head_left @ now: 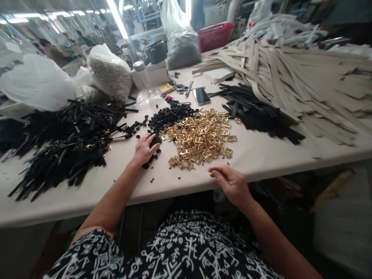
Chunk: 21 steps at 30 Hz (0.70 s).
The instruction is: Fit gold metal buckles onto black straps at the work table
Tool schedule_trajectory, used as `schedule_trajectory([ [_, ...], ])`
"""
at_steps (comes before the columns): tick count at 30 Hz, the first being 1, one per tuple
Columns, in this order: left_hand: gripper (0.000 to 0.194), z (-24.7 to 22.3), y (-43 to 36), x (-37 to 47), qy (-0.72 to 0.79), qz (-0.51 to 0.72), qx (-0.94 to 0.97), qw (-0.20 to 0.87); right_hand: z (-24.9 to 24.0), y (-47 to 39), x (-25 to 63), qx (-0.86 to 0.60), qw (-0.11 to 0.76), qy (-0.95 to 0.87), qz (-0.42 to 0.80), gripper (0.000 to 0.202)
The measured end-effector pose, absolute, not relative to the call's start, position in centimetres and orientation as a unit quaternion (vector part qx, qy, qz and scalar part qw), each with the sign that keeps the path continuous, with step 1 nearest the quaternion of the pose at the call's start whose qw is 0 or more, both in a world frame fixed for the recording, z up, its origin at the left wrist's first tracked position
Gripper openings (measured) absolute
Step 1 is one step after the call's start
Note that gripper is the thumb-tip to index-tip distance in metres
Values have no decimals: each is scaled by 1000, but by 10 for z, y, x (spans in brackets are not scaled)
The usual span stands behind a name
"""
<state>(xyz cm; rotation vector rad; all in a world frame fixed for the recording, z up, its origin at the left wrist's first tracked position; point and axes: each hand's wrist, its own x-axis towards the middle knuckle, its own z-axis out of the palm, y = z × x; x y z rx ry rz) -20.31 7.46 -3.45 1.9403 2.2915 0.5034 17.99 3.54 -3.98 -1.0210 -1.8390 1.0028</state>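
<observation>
My left hand (144, 149) rests palm down on the white table (261, 155), its fingers curled over the near end of a heap of small black parts (170, 116); whether it grips any I cannot tell. Just right of it lies a pile of gold metal buckles (200, 135). My right hand (231, 184) hovers at the table's front edge below the buckles, fingers loosely bent, with nothing visible in it. A big heap of black straps (66, 143) lies to the left of my left hand.
Beige straps (305, 77) are piled at the right, with more black strips (255, 112) beside them. A phone (201, 95), a red basket (215, 35), plastic bags (110, 73) and a small box (151, 75) stand at the back. People work in the far left background.
</observation>
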Motion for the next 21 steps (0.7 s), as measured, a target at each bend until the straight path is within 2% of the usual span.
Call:
schedule_trajectory([
  [5, 32, -10, 69, -161, 706, 257, 659, -23, -34, 31, 179, -394, 445, -689, 415, 16],
  [8, 20, -1, 63, -142, 663, 305, 683, 35, -31, 30, 182, -397, 478, -665, 413, 17],
  [11, 18, 0, 69, -134, 655, 319, 678, 99, -30, 32, 185, -402, 495, -660, 396, 18],
  [17, 15, 7, 90, -129, 650, 344, 670, 101, -32, 33, 187, -404, 492, -676, 370, 17],
  [21, 17, 24, 80, -102, 620, 402, 652, 171, -25, 31, 186, -402, 493, -680, 364, 19],
])
